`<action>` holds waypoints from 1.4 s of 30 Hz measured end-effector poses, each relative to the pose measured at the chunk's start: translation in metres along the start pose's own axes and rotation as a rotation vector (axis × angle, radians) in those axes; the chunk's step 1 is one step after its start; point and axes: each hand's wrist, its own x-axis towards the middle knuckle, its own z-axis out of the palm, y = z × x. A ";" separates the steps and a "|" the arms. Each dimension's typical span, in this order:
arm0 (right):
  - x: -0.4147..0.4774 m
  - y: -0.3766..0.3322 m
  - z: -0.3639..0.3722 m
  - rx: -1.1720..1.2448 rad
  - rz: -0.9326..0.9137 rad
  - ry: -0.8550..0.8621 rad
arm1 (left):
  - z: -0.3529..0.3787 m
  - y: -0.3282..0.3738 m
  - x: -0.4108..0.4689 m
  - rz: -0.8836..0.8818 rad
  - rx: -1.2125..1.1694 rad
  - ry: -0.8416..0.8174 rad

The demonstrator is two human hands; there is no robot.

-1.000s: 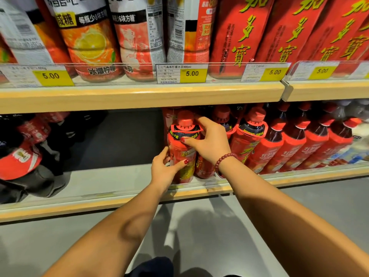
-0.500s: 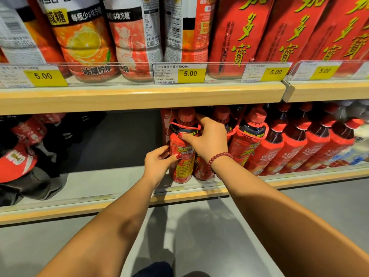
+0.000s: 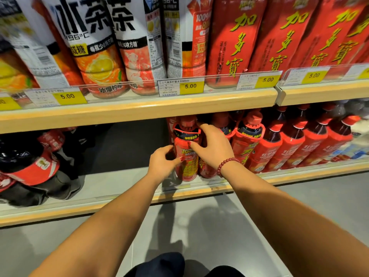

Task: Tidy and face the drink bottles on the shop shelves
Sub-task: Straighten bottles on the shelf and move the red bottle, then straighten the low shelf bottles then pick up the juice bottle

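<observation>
A red-labelled drink bottle (image 3: 186, 156) with a red cap stands at the front of the lower shelf (image 3: 123, 182), at the left end of a row of red bottles (image 3: 279, 148). My left hand (image 3: 162, 162) grips its lower left side, thumb across the label. My right hand (image 3: 212, 145), with a red bead bracelet on the wrist, curls round its upper right shoulder, thumb on the front. A second red bottle (image 3: 205, 168) stands right behind my right wrist, mostly hidden.
Dark cola bottles (image 3: 30, 166) with red labels lean at the lower shelf's left end, a bare gap between them and the red row. The upper shelf (image 3: 139, 108) holds large iced-tea bottles (image 3: 95, 52) and red packs (image 3: 235, 41) behind yellow 5.00 price tags (image 3: 190, 86).
The bottle has turned between my hands, its yellow print now faces more forward. Both hands stay on it. The camera has moved closer and tilted up.
</observation>
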 end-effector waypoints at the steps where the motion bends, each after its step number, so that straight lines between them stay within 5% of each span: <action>1: -0.004 -0.001 -0.005 -0.018 0.006 -0.006 | -0.004 0.007 -0.004 -0.012 0.078 0.004; 9: -0.063 -0.018 -0.099 -0.401 0.074 -0.095 | -0.043 0.105 -0.065 0.013 0.657 -0.187; 16: -0.110 -0.045 -0.237 -0.467 0.263 -0.197 | -0.070 0.234 -0.117 0.347 0.915 -0.374; 29: -0.228 -0.077 -0.513 -0.590 0.517 0.008 | -0.039 0.513 -0.210 0.835 0.904 -0.462; 42: -0.305 -0.010 -0.655 -0.601 0.671 0.109 | 0.057 0.656 -0.248 1.197 1.010 -0.461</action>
